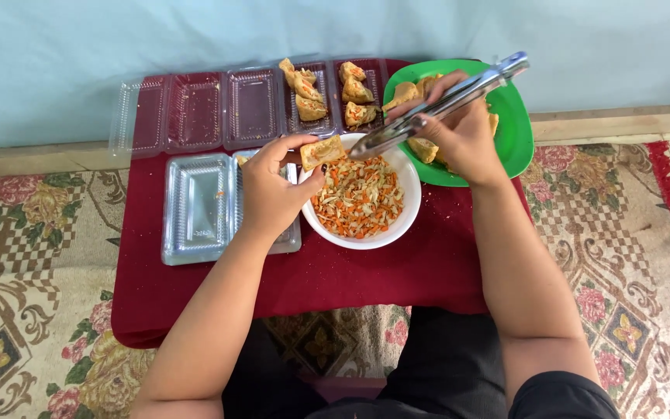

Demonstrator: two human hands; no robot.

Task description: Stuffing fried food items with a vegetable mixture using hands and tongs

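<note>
Pinched between my left hand's (271,194) thumb and fingers is a fried tofu piece (322,150), held at the far left rim of the white bowl (405,221) of shredded orange-and-pale vegetable filling (358,198). Over that bowl my right hand (463,136) is closed around metal tongs (436,105), whose tips point down toward the tofu. Behind sit a green plate (517,128) of more tofu and clear plastic trays (195,206) on the red cloth (312,279).

Part of the clear tray (195,206) under the left hand (271,194) — green plate (515,128) half-hidden by the right hand (463,140)
</note>
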